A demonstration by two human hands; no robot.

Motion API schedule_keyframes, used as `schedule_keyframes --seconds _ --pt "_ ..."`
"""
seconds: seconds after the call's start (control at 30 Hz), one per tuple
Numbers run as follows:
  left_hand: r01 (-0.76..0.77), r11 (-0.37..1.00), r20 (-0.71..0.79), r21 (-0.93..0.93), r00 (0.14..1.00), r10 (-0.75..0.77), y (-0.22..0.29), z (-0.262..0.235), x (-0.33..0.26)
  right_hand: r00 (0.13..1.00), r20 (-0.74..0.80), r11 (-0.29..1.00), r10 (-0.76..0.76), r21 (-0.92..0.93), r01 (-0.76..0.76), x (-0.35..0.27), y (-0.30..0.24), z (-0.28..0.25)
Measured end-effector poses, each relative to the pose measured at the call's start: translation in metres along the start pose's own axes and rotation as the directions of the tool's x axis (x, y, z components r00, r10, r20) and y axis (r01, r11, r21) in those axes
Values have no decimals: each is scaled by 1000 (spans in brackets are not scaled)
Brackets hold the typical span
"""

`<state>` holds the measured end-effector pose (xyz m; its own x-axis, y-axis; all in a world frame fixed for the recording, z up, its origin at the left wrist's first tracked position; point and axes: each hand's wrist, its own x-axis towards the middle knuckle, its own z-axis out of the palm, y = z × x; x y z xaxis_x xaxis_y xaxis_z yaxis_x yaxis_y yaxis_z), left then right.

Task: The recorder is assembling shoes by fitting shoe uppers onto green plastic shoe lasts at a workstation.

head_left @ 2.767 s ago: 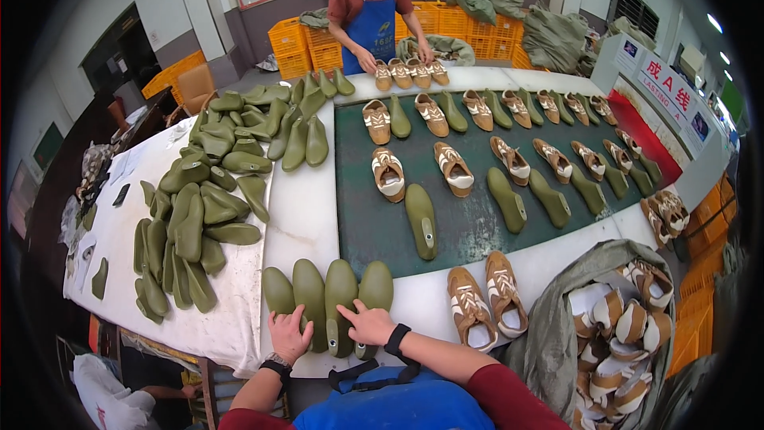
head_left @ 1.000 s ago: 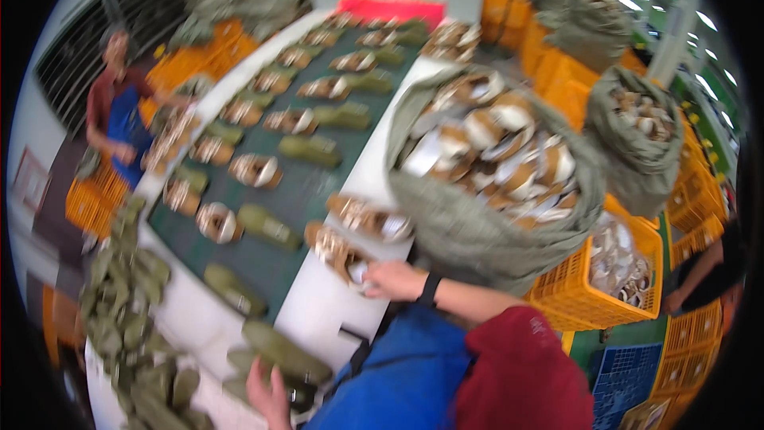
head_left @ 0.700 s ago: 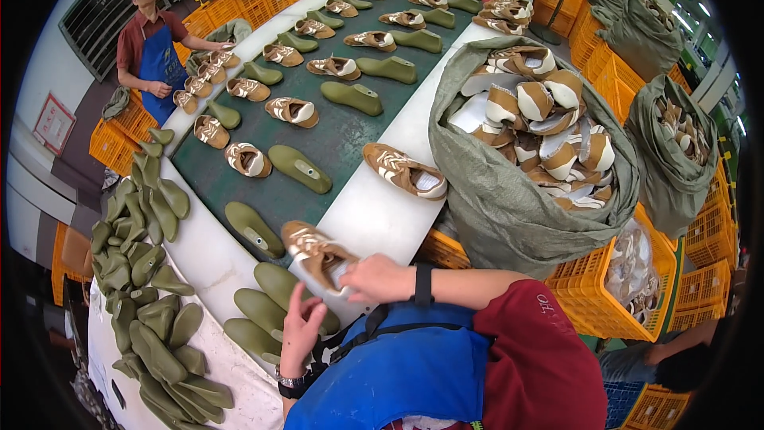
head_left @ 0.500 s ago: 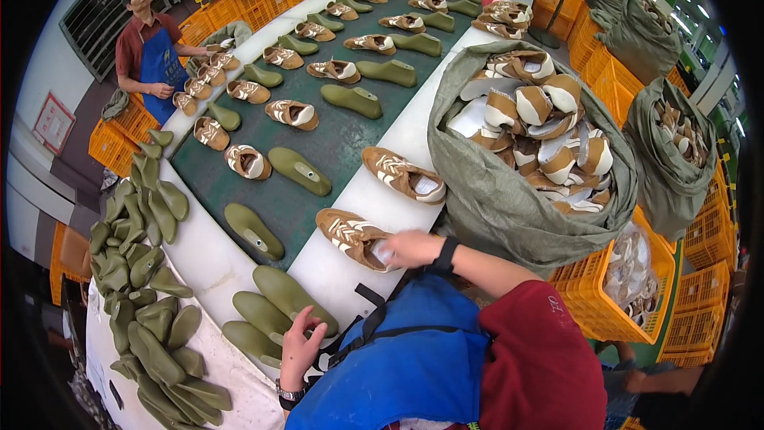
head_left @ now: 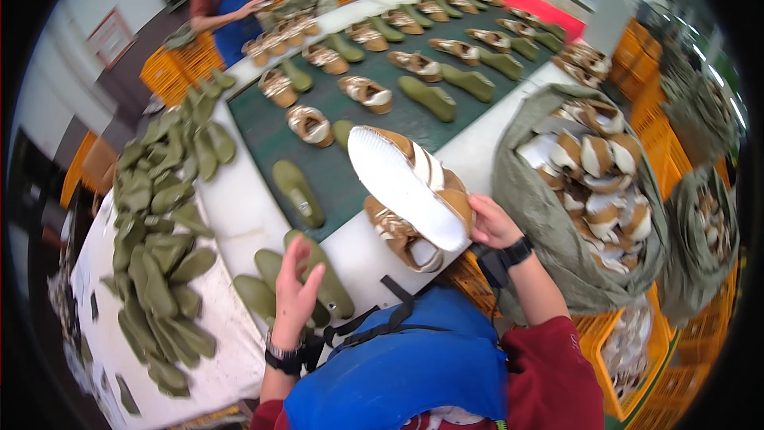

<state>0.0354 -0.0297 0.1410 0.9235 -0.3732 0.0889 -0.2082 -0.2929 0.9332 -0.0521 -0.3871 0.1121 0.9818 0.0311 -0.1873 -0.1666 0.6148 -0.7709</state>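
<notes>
One brown-and-white shoe (head_left: 407,189) has left the counter (head_left: 487,146) in the head view; half a second ago two lay side by side there, the right hand at the heel of the nearer. Now the right hand (head_left: 493,223) pinches the raised shoe at its heel end, thumb toward the sole, the other fingers partly hidden behind. The shoe is tilted, toe toward the far left, its white sole turned to the wearer where laces showed before. Its weight seems to rest on that hand alone, leaving the other free.

The second shoe (head_left: 387,225) stays upright on the counter beneath it, partly covered; which of the two was lifted is hard to tell. The left hand (head_left: 296,291) is spread and holds nothing, fingers pointing up, much as before. It hangs by the green lasts (head_left: 328,279) on the near side; contact with them cannot be made out. To the right stands a grey-green sack (head_left: 517,219) of similar shoes; at the far left, a co-worker in a blue apron (head_left: 241,4) handles another.
</notes>
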Motion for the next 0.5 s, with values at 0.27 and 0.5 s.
schedule_keyframes --seconds 0.27,0.5 --pt "-56 900 -118 -433 993 5 22 -27 43 844 424 917 328 71 -392 16 41 40" --pt "74 804 -192 -590 954 -229 4 -37 41 842 410 920 351 16 -391 22 68 43"
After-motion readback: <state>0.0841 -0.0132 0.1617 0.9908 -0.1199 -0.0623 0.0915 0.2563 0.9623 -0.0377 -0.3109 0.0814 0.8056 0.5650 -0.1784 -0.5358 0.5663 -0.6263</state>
